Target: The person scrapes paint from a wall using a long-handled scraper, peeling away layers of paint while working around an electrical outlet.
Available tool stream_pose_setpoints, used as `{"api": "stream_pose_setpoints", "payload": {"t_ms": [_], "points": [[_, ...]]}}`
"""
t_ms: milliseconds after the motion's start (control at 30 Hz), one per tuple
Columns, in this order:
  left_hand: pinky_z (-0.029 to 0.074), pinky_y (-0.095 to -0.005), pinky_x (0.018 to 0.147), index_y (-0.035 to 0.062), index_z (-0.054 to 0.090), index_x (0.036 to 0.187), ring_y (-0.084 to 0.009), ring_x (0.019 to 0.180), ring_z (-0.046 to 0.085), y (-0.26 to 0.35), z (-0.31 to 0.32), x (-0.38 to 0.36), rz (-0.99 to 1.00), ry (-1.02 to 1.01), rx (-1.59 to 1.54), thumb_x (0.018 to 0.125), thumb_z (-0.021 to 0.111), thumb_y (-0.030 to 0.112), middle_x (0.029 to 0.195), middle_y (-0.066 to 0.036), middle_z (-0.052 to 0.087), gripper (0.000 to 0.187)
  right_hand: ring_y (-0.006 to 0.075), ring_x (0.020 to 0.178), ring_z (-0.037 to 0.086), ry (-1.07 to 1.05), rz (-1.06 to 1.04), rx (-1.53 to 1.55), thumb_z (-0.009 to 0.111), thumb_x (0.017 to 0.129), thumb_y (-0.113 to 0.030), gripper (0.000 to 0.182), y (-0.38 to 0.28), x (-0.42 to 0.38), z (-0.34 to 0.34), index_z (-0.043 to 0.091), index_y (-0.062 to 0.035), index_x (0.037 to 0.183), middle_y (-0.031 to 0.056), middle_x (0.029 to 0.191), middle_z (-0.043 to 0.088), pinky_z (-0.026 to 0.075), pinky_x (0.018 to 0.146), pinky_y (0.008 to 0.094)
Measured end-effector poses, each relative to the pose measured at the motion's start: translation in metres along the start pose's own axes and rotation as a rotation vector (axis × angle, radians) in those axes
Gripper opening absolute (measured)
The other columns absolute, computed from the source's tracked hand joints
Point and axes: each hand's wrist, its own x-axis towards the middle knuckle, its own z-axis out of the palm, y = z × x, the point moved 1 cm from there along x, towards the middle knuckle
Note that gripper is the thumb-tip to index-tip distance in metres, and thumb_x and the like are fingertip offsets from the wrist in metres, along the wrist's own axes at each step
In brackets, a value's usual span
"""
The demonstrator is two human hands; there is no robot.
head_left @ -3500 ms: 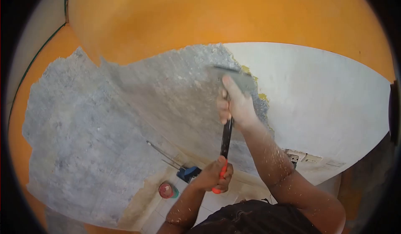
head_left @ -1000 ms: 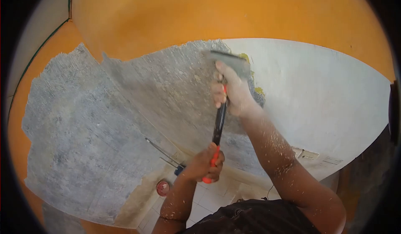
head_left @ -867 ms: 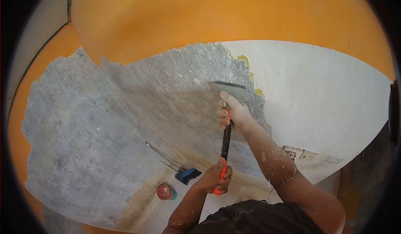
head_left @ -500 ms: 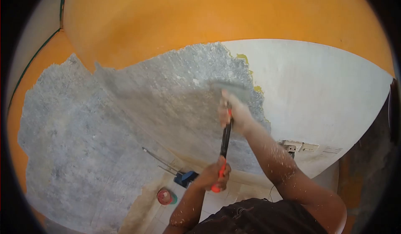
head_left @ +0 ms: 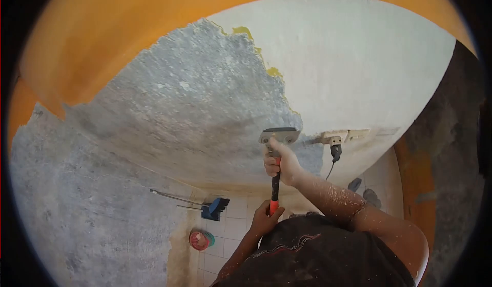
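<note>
A long-handled scraper (head_left: 275, 184) with a black and red handle stands in front of the wall. My right hand (head_left: 281, 160), dusted white, grips it just below its wide metal head (head_left: 279, 136). Lower down, my left hand (head_left: 265, 218) is wrapped round the red end of the handle, close to my dark shirt. The scraper head lies against the grey stripped part of the wall (head_left: 205, 82), left of the socket. White paint (head_left: 348, 67) with a ragged yellowish edge borders the grey area on the right.
A plug with a black cable sits in the wall socket (head_left: 335, 141). On the tiled floor (head_left: 236, 225) are a blue dustpan (head_left: 212, 210) with long handles and a red bucket (head_left: 199, 240). Dark shoes (head_left: 371, 197) lie at the right.
Both hands and the scraper have moved lower, the head now nearer the wall's bottom. The camera view has tilted down and turned right, bringing the socket, plug and shoes into clearer view.
</note>
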Motion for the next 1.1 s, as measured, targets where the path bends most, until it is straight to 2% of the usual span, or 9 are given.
{"api": "stream_pose_setpoints", "payload": {"t_ms": [100, 267, 333, 367, 600, 700, 767, 867, 1100], "points": [[0.042, -0.0258, 0.055, 0.0021, 0.053, 0.089, -0.0099, 0.059, 0.052, -0.012, 0.015, 0.013, -0.124, -0.171, -0.260, 0.084, 0.061, 0.027, 0.067, -0.002, 0.054, 0.026, 0.0087, 0.039, 0.029, -0.062, 0.092, 0.183, 0.045, 0.083, -0.057, 0.046, 0.001, 0.001, -0.022, 0.045, -0.0124, 0.071, -0.0039, 0.050, 0.033, 0.025, 0.040, 0.0235], [0.040, -0.0239, 0.046, 0.0043, 0.050, 0.077, -0.0092, 0.047, 0.048, -0.052, 0.045, 0.032, -0.316, -0.264, -0.272, 0.087, 0.055, 0.026, 0.059, -0.002, 0.050, 0.024, 0.0099, 0.042, 0.034, 0.163, -0.016, 0.148, 0.041, 0.084, -0.059, 0.048, 0.035, 0.010, -0.070, 0.046, -0.0117, 0.074, -0.0030, 0.053, 0.037, 0.027, 0.042, 0.0245], [0.039, -0.0240, 0.045, 0.0042, 0.050, 0.075, -0.0093, 0.047, 0.047, -0.093, 0.060, 0.042, -0.309, -0.306, -0.194, 0.087, 0.055, 0.027, 0.058, -0.002, 0.050, 0.026, 0.0101, 0.043, 0.035, 0.551, -0.136, 0.086, 0.039, 0.086, -0.058, 0.048, 0.050, 0.008, -0.085, 0.046, -0.0119, 0.074, -0.0024, 0.056, 0.039, 0.029, 0.044, 0.0260], [0.039, -0.0241, 0.045, 0.0041, 0.049, 0.074, -0.0094, 0.047, 0.047, -0.105, 0.065, 0.042, -0.288, -0.332, -0.117, 0.087, 0.055, 0.027, 0.058, -0.002, 0.049, 0.028, 0.0095, 0.043, 0.035, 0.599, -0.150, 0.062, 0.037, 0.087, -0.059, 0.049, 0.060, 0.008, -0.095, 0.045, -0.0121, 0.074, -0.0024, 0.058, 0.040, 0.029, 0.043, 0.0256], [0.038, -0.0275, 0.045, 0.0051, 0.050, 0.071, -0.0115, 0.047, 0.047, -0.099, 0.080, 0.032, -0.361, -0.439, -0.335, 0.088, 0.055, 0.030, 0.054, -0.001, 0.047, 0.030, 0.0067, 0.036, 0.028, 0.621, -0.103, 0.031, 0.037, 0.087, -0.059, 0.049, 0.073, 0.004, -0.114, 0.043, -0.0126, 0.074, -0.0045, 0.053, 0.035, 0.021, 0.035, 0.0224], [0.039, -0.0301, 0.046, 0.0059, 0.051, 0.066, -0.0125, 0.047, 0.049, -0.088, 0.083, 0.044, -0.344, -0.411, -0.243, 0.088, 0.054, 0.032, 0.053, -0.001, 0.048, 0.034, 0.0033, 0.035, 0.025, 0.693, -0.236, -0.159, 0.037, 0.090, -0.054, 0.046, 0.058, 0.008, -0.103, 0.042, -0.0121, 0.073, -0.0071, 0.051, 0.031, 0.018, 0.033, 0.0210], [0.037, -0.0311, 0.044, 0.0050, 0.051, 0.060, -0.0114, 0.046, 0.048, -0.054, 0.076, 0.056, -0.198, -0.340, 0.058, 0.087, 0.055, 0.035, 0.051, -0.001, 0.048, 0.041, 0.0033, 0.036, 0.025, 0.699, -0.295, -0.234, 0.037, 0.090, -0.053, 0.045, 0.041, 0.011, -0.087, 0.042, -0.0116, 0.073, -0.0071, 0.051, 0.031, 0.019, 0.033, 0.0213], [0.035, -0.0304, 0.043, 0.0038, 0.049, 0.056, -0.0097, 0.045, 0.045, -0.047, 0.082, 0.070, -0.297, -0.330, 0.026, 0.086, 0.056, 0.036, 0.050, -0.001, 0.047, 0.045, 0.0031, 0.036, 0.026, 0.745, -0.323, -0.328, 0.038, 0.092, -0.049, 0.043, 0.038, 0.022, -0.098, 0.043, -0.0101, 0.074, -0.0073, 0.051, 0.031, 0.021, 0.034, 0.0216], [0.039, -0.0324, 0.050, 0.0034, 0.064, 0.079, -0.0133, 0.050, 0.050, -0.064, 0.098, 0.073, -0.280, -0.473, -0.085, 0.085, 0.055, 0.040, 0.052, -0.004, 0.051, 0.038, 0.0026, 0.037, 0.026, 0.820, -0.449, -0.479, 0.038, 0.092, -0.048, 0.044, 0.037, 0.021, -0.114, 0.039, -0.0118, 0.068, -0.0083, 0.050, 0.029, 0.020, 0.034, 0.0210]]}}
